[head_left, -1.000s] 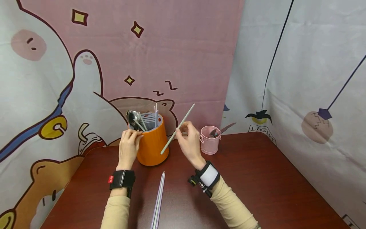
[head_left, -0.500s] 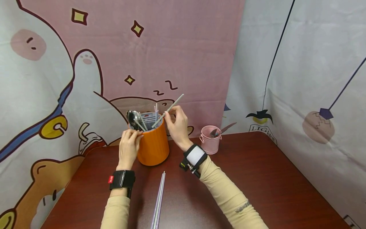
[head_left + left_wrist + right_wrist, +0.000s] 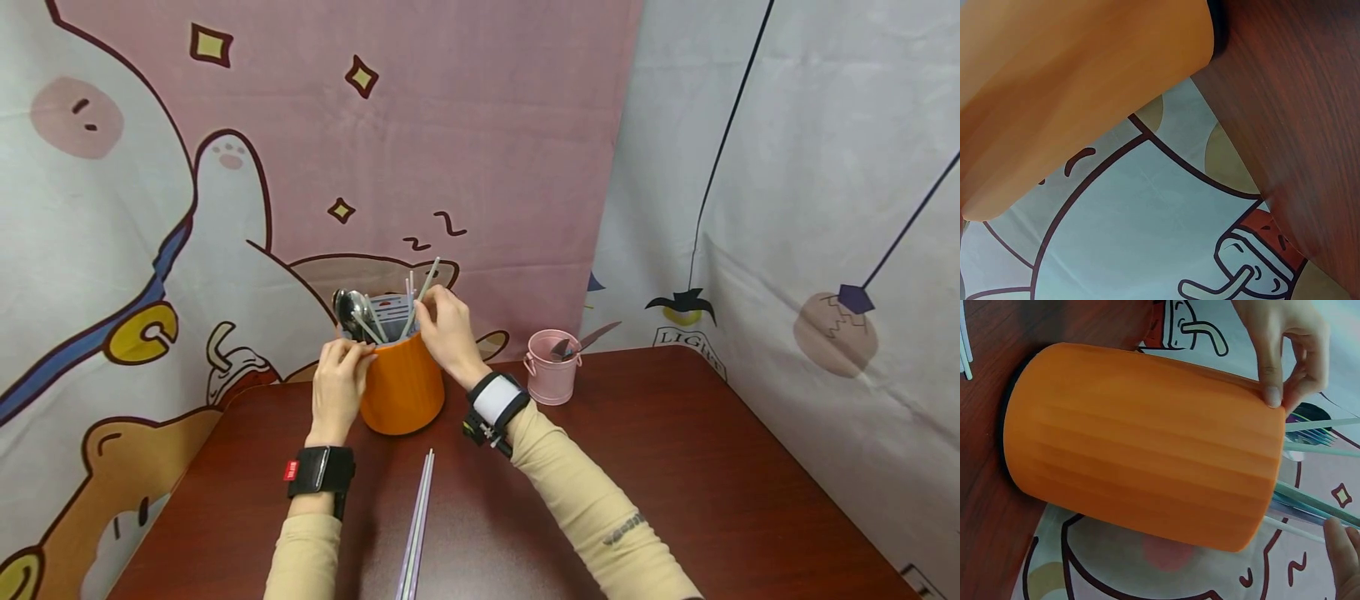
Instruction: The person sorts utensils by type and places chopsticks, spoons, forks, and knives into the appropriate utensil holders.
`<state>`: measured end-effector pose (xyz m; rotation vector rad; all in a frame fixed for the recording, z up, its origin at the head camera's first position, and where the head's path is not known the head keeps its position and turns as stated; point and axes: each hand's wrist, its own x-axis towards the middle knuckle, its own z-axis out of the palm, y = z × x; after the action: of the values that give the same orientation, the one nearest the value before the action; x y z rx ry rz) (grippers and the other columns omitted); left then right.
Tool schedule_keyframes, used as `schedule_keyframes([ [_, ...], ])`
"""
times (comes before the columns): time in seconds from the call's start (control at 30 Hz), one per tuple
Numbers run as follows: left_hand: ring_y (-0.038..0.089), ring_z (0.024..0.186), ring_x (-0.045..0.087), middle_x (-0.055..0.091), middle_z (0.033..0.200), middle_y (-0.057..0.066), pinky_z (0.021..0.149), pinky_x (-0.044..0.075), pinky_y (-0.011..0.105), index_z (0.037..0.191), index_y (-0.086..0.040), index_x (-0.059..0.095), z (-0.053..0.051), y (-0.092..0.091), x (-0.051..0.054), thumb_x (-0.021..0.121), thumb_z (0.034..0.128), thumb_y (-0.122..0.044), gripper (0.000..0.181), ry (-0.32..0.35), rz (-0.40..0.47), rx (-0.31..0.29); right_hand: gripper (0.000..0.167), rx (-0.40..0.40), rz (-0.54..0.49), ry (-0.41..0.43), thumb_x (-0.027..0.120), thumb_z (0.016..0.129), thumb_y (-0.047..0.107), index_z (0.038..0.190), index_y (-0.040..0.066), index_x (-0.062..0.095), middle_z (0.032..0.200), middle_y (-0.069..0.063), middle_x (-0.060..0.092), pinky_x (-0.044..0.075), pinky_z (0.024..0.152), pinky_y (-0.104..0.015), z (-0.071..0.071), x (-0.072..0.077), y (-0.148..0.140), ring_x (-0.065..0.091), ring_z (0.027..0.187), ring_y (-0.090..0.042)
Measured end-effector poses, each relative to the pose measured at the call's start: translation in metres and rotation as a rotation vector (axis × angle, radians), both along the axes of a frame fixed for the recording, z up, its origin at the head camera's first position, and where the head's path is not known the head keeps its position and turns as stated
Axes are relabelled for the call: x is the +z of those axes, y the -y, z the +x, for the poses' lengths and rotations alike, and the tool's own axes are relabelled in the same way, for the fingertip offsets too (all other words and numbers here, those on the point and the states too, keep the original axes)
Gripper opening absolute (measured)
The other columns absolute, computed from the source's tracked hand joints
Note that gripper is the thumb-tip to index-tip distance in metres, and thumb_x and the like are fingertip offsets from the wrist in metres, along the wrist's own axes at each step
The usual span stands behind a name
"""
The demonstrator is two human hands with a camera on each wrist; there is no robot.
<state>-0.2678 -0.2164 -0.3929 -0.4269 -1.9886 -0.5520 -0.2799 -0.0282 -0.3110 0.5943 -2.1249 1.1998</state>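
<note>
An orange utensil holder stands upright at the back of the table. My left hand pinches its rim on the left, the thumb lying on the outer wall. With thumb and fingertips my right hand holds a pale green chopstick at the right side of the opening; its lower end is inside the holder, out of sight. Metal spoons and several other chopsticks poke out of the top. In the right wrist view, fork tines show beyond the rim.
Several pale chopsticks lie together on the dark red-brown table, in front of the holder. At the back right is a small pink bucket with a blade-like piece jutting out. A printed cloth hangs behind.
My right hand has moved left to the holder, and the chopstick in it has turned steeper, its lower end now inside the opening. The left hand has stayed on the rim.
</note>
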Motion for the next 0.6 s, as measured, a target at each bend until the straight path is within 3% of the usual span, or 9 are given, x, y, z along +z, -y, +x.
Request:
schedule_keyframes([
  [0.33, 0.034, 0.091, 0.055, 0.060, 0.089, 0.015, 0.075, 0.049, 0.043, 0.093, 0.000, 0.071, -0.001, 0.000, 0.000, 0.070, 0.0833, -0.007, 0.012, -0.022, -0.002, 0.003, 0.021, 0.008, 0.135, 0.177, 0.052, 0.098, 0.024, 0.100, 0.008, 0.064, 0.095, -0.006, 0.065, 0.049, 0.073, -0.024, -0.003, -0.007, 0.003, 0.062, 0.085, -0.017],
  [0.6, 0.033, 0.090, 0.055, 0.059, 0.088, 0.015, 0.076, 0.049, 0.044, 0.092, 0.001, 0.071, -0.001, -0.001, 0.000, 0.070, 0.0831, -0.007, 0.012, -0.028, 0.003, 0.000, 0.019, 0.017, 0.172, 0.201, 0.053, 0.097, 0.024, 0.100, 0.008, 0.064, 0.096, -0.006, 0.067, 0.049, 0.073, -0.023, 0.002, -0.012, 0.000, 0.061, 0.085, -0.016],
])
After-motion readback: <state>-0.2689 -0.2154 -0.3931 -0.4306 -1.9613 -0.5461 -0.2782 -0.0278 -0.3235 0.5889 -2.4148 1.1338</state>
